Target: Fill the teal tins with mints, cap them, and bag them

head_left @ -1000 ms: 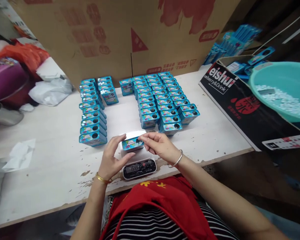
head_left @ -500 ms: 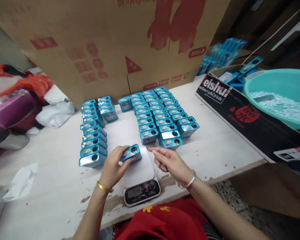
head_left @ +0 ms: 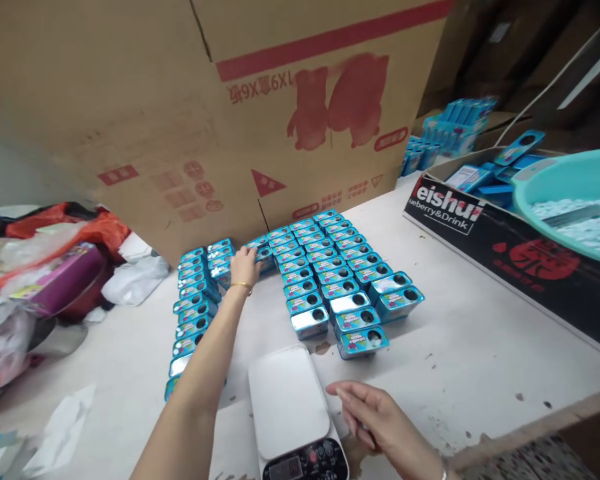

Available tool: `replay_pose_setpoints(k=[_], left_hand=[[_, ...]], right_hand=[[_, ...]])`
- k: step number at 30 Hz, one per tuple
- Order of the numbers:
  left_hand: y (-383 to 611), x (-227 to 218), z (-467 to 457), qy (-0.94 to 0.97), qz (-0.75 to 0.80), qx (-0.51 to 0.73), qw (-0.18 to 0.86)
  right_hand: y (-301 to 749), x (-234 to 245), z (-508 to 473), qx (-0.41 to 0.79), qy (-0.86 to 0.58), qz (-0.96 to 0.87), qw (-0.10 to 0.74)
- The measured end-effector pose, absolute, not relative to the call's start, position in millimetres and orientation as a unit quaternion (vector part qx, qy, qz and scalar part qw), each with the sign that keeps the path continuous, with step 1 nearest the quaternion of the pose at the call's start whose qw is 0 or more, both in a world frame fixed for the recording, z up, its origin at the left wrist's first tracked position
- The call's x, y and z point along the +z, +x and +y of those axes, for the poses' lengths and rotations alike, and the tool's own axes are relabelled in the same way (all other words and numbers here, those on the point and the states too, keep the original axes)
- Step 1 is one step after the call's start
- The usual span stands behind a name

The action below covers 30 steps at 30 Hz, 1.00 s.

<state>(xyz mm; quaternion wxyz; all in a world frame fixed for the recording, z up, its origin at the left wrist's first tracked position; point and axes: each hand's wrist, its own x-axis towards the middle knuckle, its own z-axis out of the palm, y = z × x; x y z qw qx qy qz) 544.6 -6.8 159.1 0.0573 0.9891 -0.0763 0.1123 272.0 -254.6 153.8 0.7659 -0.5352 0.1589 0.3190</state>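
Note:
My left hand (head_left: 245, 268) reaches to the back of the table, its fingers closed on a small blue tin (head_left: 265, 256) with a dark round hole in its top. That tin stands at the near side of another one, by the back end of the rows of blue tins (head_left: 333, 275). Low in the view, my right hand (head_left: 375, 421) hovers just right of the white kitchen scale (head_left: 289, 401), thumb and fingertips pinched together. Whatever sits in that pinch, if anything, is too small to make out. The scale's platform is bare.
Another column of blue tins (head_left: 192, 311) runs along the left, partly behind my left forearm. A large cardboard box (head_left: 180, 147) closes off the back. On the right, a black carton (head_left: 485, 247) stands beside a turquoise basin (head_left: 555, 175) of small white pieces (head_left: 580, 223) with a scoop.
My left hand has carried the tin off the scale, forward to the back of the table. My right hand stays beside the scale, still pinched. The camera view has shifted.

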Motion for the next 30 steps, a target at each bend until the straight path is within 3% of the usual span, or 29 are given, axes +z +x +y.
replay_pose_setpoints(k=[5,11,16,21,30], left_hand=[[533.0,171.3,15.1,0.987,-0.02,0.158,-0.02],[517.2,173.7,34.5,0.987,-0.014,0.066,-0.147],[463.5,210.0,14.8,0.978,-0.117,0.081,-0.154],[365.5,252.2,-33.5,0.964,-0.219,-0.03,-0.149],[302.3,235.5,-78.9,0.939,-0.299,-0.111,-0.13]], right_hand=[[275.9,152.9,-247.3,0.363,-0.523,0.123,0.761],[278.0,154.9,-235.7,0.366,-0.512,0.096,0.771],[268.5,152.3,-243.6,0.318,-0.451,0.16,0.818],[255.4,150.0,-263.2,0.293,-0.424,0.199,0.833],[231.5,148.1,-273.5,0.28,-0.414,0.171,0.849]])
